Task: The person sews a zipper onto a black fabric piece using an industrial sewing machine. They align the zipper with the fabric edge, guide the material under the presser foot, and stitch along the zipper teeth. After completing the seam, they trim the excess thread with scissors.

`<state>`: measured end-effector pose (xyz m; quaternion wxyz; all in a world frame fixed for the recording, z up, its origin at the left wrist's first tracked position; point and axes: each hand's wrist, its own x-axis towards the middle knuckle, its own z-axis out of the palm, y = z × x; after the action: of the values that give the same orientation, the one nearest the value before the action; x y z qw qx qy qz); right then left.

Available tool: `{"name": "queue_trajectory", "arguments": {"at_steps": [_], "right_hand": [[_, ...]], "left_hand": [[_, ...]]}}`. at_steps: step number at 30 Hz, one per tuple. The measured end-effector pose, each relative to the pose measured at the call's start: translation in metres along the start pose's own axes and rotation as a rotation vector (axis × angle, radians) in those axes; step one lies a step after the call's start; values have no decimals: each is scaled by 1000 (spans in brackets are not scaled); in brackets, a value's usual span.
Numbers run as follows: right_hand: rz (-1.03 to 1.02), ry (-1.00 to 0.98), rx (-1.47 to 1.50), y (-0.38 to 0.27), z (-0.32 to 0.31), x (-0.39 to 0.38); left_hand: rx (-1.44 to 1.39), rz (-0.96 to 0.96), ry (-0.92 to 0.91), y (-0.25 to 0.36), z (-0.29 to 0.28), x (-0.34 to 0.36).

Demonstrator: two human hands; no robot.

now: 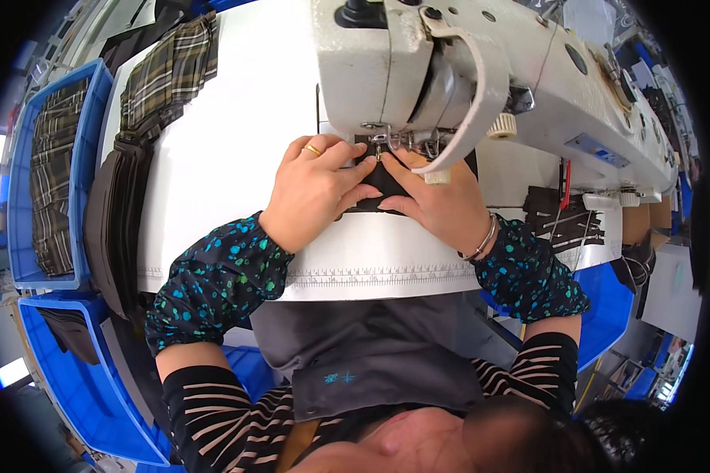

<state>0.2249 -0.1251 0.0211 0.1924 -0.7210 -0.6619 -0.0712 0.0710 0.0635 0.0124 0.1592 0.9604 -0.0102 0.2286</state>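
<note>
Sewing station, seen from above; person seated at a white table [213, 158] with a white sewing machine [465, 55] across its far side.

Left hand [315, 193]: palm down, fingers stretched forward and close together, pressing flat on a small dark cloth [383, 183]; nothing gripped, only held down; gold ring [313, 149] on one finger; fingertips reach close to the presser foot [380, 144].

Right hand [438, 197]: also palm down on the cloth, fingers extended and lightly curled, index tip right by the foot; pressing rather than clasping; partly hidden under the machine's white guard [481, 94]; bracelet [485, 240] at the wrist.

Cloth: lies flat on the table under the machine head, between and under both hands; its far edge sits at the foot; whether the needle is down in it I cannot tell.

Both forearms wear dark sleeve covers [221, 276] with blue-green spots, over striped sleeves; grey apron [371, 347] at the lap.

Around: a ruler scale [371, 272] printed along the table's near edge; stack of dark pieces [118, 213] hanging over the table's left edge; plaid pieces [170, 71] at the far left corner; blue bin [51, 173] to the left holding more plaid fabric; second blue bin [79, 386] below it with a dark piece; dark strips [564, 221] on the table to the right of the right hand, well apart from the cloth.
</note>
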Motion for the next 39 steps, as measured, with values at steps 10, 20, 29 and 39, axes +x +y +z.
{"name": "queue_trajectory", "arguments": {"at_steps": [10, 20, 29, 39], "right_hand": [[-2, 27, 57, 6, 0, -4], [227, 171, 739, 18, -4, -5], [-6, 43, -13, 1, 2, -7], [13, 58, -29, 6, 6, -5]], "left_hand": [[35, 0, -2, 5, 1, 5], [106, 58, 43, 14, -2, -3], [130, 29, -57, 14, -2, -1], [112, 37, -29, 6, 1, 4]]}}
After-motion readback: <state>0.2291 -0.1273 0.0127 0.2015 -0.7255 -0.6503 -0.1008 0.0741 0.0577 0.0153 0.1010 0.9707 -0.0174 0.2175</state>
